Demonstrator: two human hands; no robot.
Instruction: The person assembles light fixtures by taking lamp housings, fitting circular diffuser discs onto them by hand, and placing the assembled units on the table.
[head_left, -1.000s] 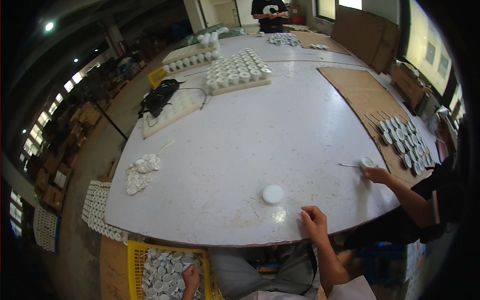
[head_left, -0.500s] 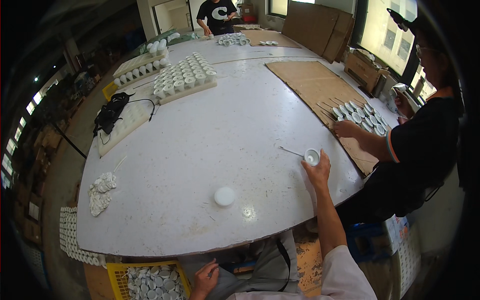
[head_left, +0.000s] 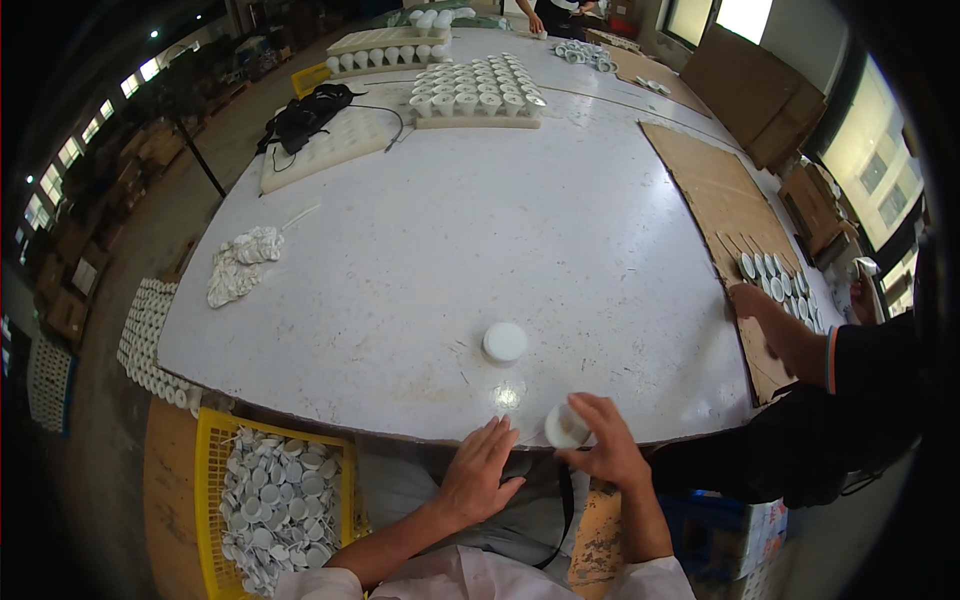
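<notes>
At the table's front edge, my right hand [head_left: 612, 446] has its thumb and fingers around the rim of a white round lamp cup [head_left: 566, 428]. A thin pale wire seems to run from the cup toward my left hand [head_left: 482, 472]. That left hand is just left of it at the edge, fingers stretched out and nothing seen in them. A white domed cap [head_left: 505, 342] lies on the white table a little beyond both hands.
A yellow basket [head_left: 205, 500] of small white parts stands at lower left. A crumpled white cloth [head_left: 243, 262] lies on the table's left. Farther back are a tray of white cups [head_left: 478, 122] and a black bag [head_left: 310, 118]. At right, a co-worker's hand [head_left: 750, 302] reaches over cardboard [head_left: 700, 180].
My right hand has brought the lamp cup from the table's right side back to its front edge. My left hand has risen from my lap to the edge. The view has shifted.
</notes>
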